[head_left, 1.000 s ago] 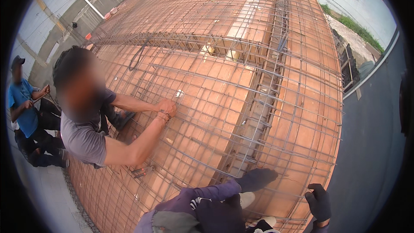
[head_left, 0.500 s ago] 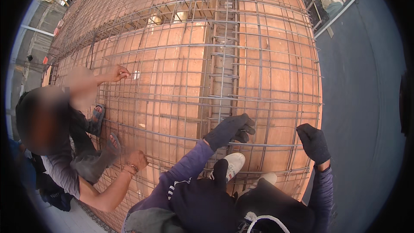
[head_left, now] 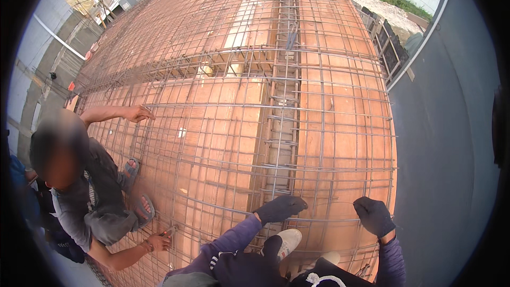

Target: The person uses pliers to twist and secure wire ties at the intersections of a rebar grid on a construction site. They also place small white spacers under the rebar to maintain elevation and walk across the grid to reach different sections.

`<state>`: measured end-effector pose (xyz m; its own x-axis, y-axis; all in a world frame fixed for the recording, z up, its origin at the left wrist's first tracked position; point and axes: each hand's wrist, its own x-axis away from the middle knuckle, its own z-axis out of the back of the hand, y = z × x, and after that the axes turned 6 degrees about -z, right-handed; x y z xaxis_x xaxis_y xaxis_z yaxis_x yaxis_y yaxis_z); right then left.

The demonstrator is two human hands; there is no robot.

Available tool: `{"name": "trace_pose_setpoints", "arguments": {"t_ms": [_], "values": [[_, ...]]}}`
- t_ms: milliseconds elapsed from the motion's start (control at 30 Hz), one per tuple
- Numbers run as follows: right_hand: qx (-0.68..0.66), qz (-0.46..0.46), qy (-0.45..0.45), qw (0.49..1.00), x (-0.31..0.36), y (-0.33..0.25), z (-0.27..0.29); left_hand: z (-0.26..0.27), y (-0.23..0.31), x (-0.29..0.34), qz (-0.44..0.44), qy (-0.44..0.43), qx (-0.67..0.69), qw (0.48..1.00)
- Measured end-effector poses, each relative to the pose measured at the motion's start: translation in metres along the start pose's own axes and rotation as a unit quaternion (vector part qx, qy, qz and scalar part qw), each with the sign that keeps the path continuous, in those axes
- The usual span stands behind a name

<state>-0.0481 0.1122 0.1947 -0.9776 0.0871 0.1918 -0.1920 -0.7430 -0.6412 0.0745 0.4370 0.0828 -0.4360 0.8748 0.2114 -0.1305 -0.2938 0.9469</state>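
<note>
My left hand (head_left: 280, 209), in a dark glove, is closed, its fingers pressed together just above the rebar mesh (head_left: 323, 122). To its right, my gloved right hand (head_left: 374, 216) is closed in a pinch near the mesh's right edge. A thin tie wire (head_left: 330, 203) stretches faintly between the two, its ends hidden in the fingers. Beneath both hands, bars cross over orange-brown plywood (head_left: 311, 143). My pale shoe (head_left: 289, 242) stands on the mesh below my left hand.
At left a co-worker squats in sandals, one hand holding pliers (head_left: 171, 230), the other reaching over the mesh. A beam trench (head_left: 284, 127) with reinforcement runs away from me; a dark tool (head_left: 291, 37) lies farther along it. The plywood edge meets a grey wall (head_left: 446, 143) at right.
The view has tipped upward, so the mesh and both hands sit lower in the picture. My left hand's fingers have drawn together. The co-worker's pliers now show.
</note>
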Motion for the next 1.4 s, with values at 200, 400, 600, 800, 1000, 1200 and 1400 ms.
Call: {"name": "trace_pose_setpoints", "arguments": {"t_ms": [200, 400, 600, 800, 1000, 1200, 1400], "values": [[0.032, 0.097, -0.02, 0.995, -0.003, 0.017, -0.019, -0.023, -0.012, 0.0, -0.049, 0.003, -0.215, 0.975], [0.038, 0.105, -0.021, 0.993, -0.004, 0.021, -0.02, -0.035, -0.008, -0.002, -0.091, 0.04, -0.194, 0.976], [0.043, 0.113, -0.022, 0.992, -0.002, 0.023, -0.031, -0.041, -0.024, -0.004, -0.051, 0.054, -0.201, 0.977], [0.019, 0.127, -0.054, 0.99, 0.01, 0.013, -0.069, -0.039, -0.022, -0.01, 0.045, 0.237, -0.158, 0.957], [-0.051, 0.099, -0.085, 0.99, 0.032, -0.012, -0.121, -0.034, -0.003, -0.014, 0.139, 0.347, 0.325, 0.869], [-0.028, 0.124, -0.065, 0.99, 0.024, -0.008, -0.108, -0.046, -0.005, -0.012, 0.081, 0.32, 0.451, 0.829], [0.12, 0.183, -0.033, 0.975, 0.006, 0.0, -0.078, -0.06, -0.02, -0.029, -0.077, 0.163, 0.074, 0.981]]}}
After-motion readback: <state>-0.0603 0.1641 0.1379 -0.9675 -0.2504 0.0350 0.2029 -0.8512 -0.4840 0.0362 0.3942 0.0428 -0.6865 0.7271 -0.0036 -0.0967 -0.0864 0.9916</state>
